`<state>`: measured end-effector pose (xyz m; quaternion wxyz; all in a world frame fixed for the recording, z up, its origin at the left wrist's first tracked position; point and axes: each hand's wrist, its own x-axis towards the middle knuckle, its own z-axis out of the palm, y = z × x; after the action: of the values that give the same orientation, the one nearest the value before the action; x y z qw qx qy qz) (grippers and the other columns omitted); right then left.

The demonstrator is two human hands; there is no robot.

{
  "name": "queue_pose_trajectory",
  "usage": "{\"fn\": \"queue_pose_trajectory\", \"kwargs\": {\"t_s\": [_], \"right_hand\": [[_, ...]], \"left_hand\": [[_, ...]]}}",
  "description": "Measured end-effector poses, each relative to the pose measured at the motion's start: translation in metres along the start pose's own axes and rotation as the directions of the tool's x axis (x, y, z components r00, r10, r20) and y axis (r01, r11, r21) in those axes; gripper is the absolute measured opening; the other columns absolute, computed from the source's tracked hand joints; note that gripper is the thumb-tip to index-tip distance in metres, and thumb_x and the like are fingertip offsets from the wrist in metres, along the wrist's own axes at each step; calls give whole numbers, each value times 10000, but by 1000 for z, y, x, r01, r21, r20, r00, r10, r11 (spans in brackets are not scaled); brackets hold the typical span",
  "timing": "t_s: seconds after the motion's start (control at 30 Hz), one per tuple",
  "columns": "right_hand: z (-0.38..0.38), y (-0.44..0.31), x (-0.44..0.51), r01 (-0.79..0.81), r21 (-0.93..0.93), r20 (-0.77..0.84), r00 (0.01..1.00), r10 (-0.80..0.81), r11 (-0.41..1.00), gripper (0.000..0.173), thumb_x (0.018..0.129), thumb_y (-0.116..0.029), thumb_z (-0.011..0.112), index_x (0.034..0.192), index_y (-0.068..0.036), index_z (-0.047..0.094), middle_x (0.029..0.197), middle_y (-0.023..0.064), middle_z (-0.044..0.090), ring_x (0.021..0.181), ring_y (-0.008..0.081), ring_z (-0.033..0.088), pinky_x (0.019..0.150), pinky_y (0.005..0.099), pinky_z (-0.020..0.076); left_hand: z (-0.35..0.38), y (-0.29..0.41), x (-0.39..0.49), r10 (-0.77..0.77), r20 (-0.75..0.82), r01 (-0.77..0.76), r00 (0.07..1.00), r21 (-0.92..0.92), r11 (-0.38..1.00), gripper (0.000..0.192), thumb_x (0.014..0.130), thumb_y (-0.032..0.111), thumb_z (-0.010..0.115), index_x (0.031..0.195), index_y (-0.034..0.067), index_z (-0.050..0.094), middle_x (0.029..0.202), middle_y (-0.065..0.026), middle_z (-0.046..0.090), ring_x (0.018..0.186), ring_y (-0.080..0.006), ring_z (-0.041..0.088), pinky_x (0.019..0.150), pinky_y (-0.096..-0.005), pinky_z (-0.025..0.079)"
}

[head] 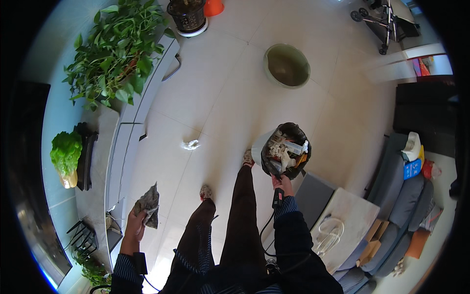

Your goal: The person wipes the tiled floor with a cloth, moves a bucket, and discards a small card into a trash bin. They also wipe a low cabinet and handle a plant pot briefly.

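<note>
My left hand (136,226) grips a crumpled grey cloth (148,205), out to the left of my legs beside the television cabinet. In front of my right leg, my right hand (282,183) holds the near rim of a trash bin (260,149). A black bag lines the bin, and mixed rubbish (284,150) fills it, with crumpled tissue and small boxes on top. The bin leans, its mouth turned up and to the right. On the floor tiles ahead lies a crumpled white tissue (190,144), apart from both hands.
A green plastic basin (287,66) stands on the floor ahead. Leafy plants (114,55) top the cabinet (128,147) at left. To the right are a coffee table (345,220) with a coiled clear tube and a grey sofa (389,194). A stroller (389,25) stands far right.
</note>
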<state>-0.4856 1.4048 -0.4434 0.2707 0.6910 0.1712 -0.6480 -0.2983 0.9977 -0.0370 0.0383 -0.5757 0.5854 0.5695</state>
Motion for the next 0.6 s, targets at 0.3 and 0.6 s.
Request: {"fn": "queue_pose_trajectory", "kwargs": {"t_s": [0.3,0.6], "right_hand": [[64,-129,172,-170,81,152,976,156,982,370,972,-153,352,1259,30,500,1084,192,676,753,188,686,432,202,497],[49,-228,244,-188,276,78,982,174,943,326,922,-105,371,1092,27,615,835,110,697,595,147,644,447,264,506]], "left_hand": [[137,-16,47,-123,-9,123,992,-5,992,420,881,-24,557,1295,-5,488,1197,-91,601,1086,-202,594,946,-321,465],[247,-16,98,-312,-28,313,950,129,941,409,885,-3,574,1287,6,498,1203,-82,604,1072,-190,599,918,-314,483]]}}
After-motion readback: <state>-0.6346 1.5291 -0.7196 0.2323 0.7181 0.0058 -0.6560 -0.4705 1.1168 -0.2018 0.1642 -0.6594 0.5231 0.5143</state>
